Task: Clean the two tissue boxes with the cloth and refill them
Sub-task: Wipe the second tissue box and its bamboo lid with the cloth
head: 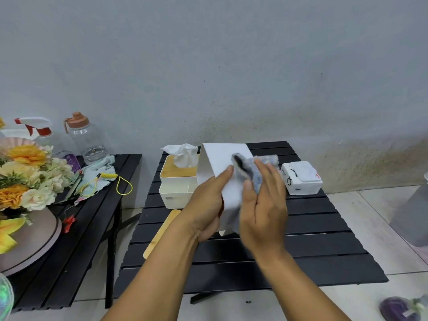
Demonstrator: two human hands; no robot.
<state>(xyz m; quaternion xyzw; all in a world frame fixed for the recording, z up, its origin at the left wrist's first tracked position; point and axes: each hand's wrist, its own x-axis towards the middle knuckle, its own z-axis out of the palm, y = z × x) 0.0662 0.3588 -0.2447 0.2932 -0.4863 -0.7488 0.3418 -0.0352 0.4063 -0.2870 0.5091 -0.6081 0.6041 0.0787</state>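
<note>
A person's two bare forearms reach over the near edge of a black slatted table (312, 239), hands meeting above its middle. The left hand (206, 205) grips a white tissue box (220, 158) from its lower left, fingers wrapped behind it and thumb laid flat across the front face, holding the box tilted and lifted off the table. The right hand (264, 205) holds a blue-grey cloth (257, 167) against the box's right side, the cloth pinched between the thumb and nearly straight fingers. A light wooden lid (159, 232) lies flat by the table's left edge, partly hidden behind the left forearm. Toward the far left corner stands a cream open-topped container (173, 198), and just behind it a second tissue box (176, 174) with a wooden top and a white tissue (183, 154) sticking up from its slot. Near the far right edge sits a white tissue pack (301, 179). To the left, a separate black side table (92, 228) carries a bunch of yellow and cream flowers (30, 172), a yellow coiled cord (122, 184) lying on a pale teal rag (99, 170), and, at its far edge against the grey wall (208, 66), a red-and-white spray bottle (39, 128) and a clear water bottle (86, 140) with an orange cap.
</note>
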